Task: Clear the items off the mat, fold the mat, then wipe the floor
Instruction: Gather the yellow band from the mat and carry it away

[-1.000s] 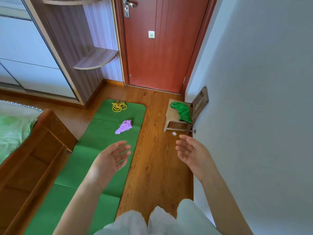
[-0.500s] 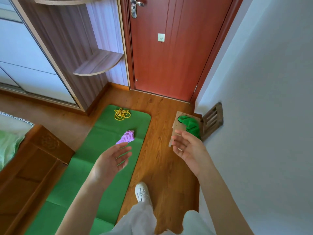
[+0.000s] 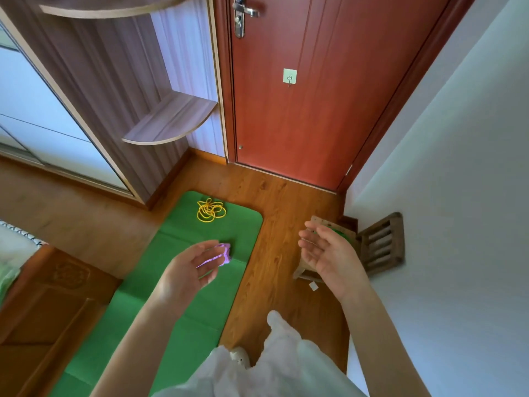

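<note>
The green mat point(image 3: 183, 285) lies flat on the floor point(image 3: 269, 253), carrying a yellow cord point(image 3: 210, 211) near its far end and a purple cloth point(image 3: 226, 253) at mid-length; both are judged light and limp, best pinched at the bulk; left hand point(image 3: 186, 275) and right hand point(image 3: 326, 253) are held open, empty; the cloth is partly hidden by the left fingers; the mat's near end is cut off.

No legible txt anywhere.
</note>
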Tool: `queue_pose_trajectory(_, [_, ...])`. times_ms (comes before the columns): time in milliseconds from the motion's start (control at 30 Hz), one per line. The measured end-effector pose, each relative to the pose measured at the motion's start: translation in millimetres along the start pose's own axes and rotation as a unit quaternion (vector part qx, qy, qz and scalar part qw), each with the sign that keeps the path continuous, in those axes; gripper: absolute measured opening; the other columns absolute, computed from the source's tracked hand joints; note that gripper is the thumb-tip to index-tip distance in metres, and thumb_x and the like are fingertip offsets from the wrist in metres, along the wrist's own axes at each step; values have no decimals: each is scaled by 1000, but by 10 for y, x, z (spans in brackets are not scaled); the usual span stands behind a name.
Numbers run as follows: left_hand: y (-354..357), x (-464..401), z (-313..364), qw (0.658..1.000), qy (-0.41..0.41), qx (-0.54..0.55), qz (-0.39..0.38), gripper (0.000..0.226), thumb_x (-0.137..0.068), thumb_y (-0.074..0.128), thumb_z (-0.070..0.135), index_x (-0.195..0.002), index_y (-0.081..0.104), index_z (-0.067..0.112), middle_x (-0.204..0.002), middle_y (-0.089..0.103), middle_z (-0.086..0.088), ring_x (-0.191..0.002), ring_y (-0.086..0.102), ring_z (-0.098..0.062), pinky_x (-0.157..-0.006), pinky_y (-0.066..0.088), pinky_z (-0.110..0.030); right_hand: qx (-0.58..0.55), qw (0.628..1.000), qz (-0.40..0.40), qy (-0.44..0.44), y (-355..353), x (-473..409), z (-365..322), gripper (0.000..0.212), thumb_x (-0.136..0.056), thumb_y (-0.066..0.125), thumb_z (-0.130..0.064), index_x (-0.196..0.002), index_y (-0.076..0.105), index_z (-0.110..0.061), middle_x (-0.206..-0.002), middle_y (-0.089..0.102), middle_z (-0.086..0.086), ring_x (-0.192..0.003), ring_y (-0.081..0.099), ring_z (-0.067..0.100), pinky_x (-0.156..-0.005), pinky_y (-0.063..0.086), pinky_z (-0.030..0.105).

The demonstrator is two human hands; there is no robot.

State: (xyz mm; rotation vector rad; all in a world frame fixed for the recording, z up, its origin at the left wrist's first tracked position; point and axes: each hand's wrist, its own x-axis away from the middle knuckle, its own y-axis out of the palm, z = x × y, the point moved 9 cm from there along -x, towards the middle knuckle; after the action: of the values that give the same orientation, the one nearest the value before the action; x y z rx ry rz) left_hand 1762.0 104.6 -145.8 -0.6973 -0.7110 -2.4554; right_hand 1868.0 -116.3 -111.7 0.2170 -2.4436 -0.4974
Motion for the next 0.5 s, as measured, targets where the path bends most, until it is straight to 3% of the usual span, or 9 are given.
queue_pose_trajectory(100, [79,-288,109,1000,-5,11,23,29,-97,32,7,-93,61,9,-79,72,-3,-71,65,-15,-73,45,-30,-2,1000,-11,15,116,-402,-160,19,-95,48,-15,-105,63,-9,-89,65,8,-86,62,20,-80,50,31])
queue_pose_trajectory(267, [432,-832,393,998,-1,43,48,24,-96,40,14,-94,63,9,-74,72,-1,-62,67,-11,-53,53,-21,18,998,-40,53,408,-1146,-488,19,-97,44,-12,-104,61,-7,-85,63,8,-80,60,18,-71,49,28])
queue_pose_trajectory(400, [624,-1215,719,995,32,54,72,27,-97,35,12,-93,61,11,-91,67,-5,-82,60,-18,-74,47,-28,55,993,-79,75,609,-1705,-745,19,-97,44,-11,-103,61,-6,-83,64,8,-76,61,18,-66,50,26])
queue_pose_trajectory(500, [665,-1485,844,992,40,59,101,27,-96,34,8,-92,60,12,-91,65,-6,-85,57,-20,-78,42,-29,104,986,-92,93,692,-2123,-862,18,-97,44,-10,-101,61,-7,-82,64,7,-75,61,17,-64,52,25])
